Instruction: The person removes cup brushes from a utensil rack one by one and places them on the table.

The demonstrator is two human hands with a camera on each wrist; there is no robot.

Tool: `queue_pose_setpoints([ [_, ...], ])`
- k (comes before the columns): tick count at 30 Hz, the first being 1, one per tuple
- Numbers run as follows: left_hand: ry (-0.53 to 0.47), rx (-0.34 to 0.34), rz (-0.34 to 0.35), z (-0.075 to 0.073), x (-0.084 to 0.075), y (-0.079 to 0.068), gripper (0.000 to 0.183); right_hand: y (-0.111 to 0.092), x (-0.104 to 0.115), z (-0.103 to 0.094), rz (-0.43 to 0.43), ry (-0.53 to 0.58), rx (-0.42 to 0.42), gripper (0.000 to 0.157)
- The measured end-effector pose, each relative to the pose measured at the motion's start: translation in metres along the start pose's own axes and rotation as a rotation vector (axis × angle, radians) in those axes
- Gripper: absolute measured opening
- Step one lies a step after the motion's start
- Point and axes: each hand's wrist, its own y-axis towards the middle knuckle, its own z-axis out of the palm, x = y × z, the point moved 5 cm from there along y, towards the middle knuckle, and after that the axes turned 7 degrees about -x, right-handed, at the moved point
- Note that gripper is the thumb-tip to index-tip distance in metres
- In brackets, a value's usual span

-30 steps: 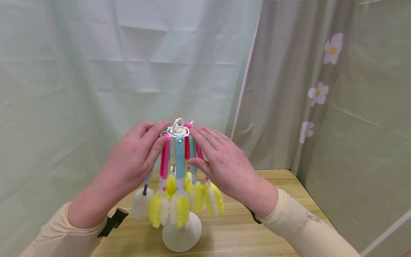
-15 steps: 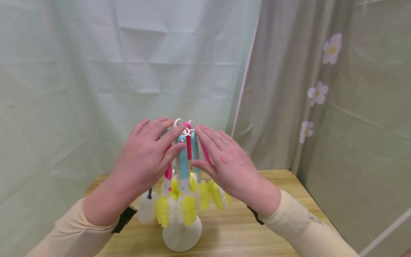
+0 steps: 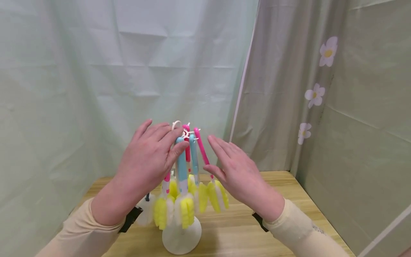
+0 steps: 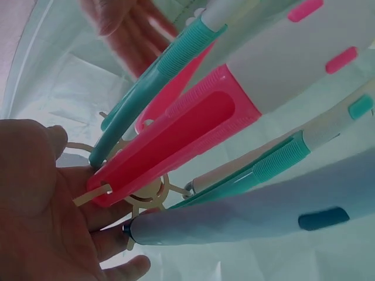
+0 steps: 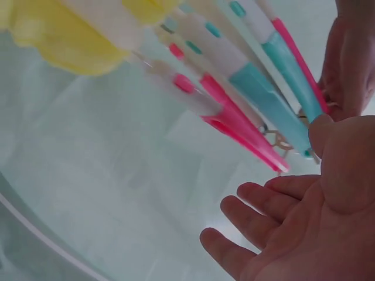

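Between left hand (image 3: 144,159) and right hand (image 3: 240,175), white rack (image 3: 181,237) is stood upright on table (image 3: 247,232), brushes (image 3: 182,166) hung round its top. Upper left is covered by left hand, fingers extended, nothing clamped; right hand, fingers straight, is held just beside pink handle (image 3: 201,147), contact unclear.

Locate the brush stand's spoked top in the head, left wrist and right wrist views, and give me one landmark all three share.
Head: spoked top just left of centre, near mid-height, partly hidden.
Left wrist: spoked top left of centre, below mid-height, partly behind a pink handle.
Right wrist: spoked top right of centre, about mid-height.
Shared landmark: the pink brush handles around it.
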Motion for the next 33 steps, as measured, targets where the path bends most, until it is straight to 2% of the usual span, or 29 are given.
queue_pose_setpoints([
  [7, -0.016, -0.03, -0.035, 0.001, 0.0, 0.002, 0.043, -0.011, -0.005, 0.018, 0.006, 0.02, 0.005, 0.08],
  [13, -0.035, -0.076, -0.037, 0.001, 0.0, 0.001, 0.038, -0.016, -0.007, 0.029, 0.021, 0.02, 0.026, 0.075],
  [28, -0.057, -0.127, -0.033, 0.003, 0.004, 0.001, 0.046, -0.022, -0.009, 0.048, 0.098, 0.072, 0.076, 0.073],
  [31, -0.059, -0.127, -0.042, 0.004, 0.004, 0.001, 0.046, -0.024, -0.009, 0.051, 0.119, 0.093, 0.097, 0.069],
  [33, -0.059, -0.131, -0.046, 0.005, 0.005, 0.0, 0.046, -0.025, -0.009, 0.054, 0.122, 0.102, 0.103, 0.059],
])
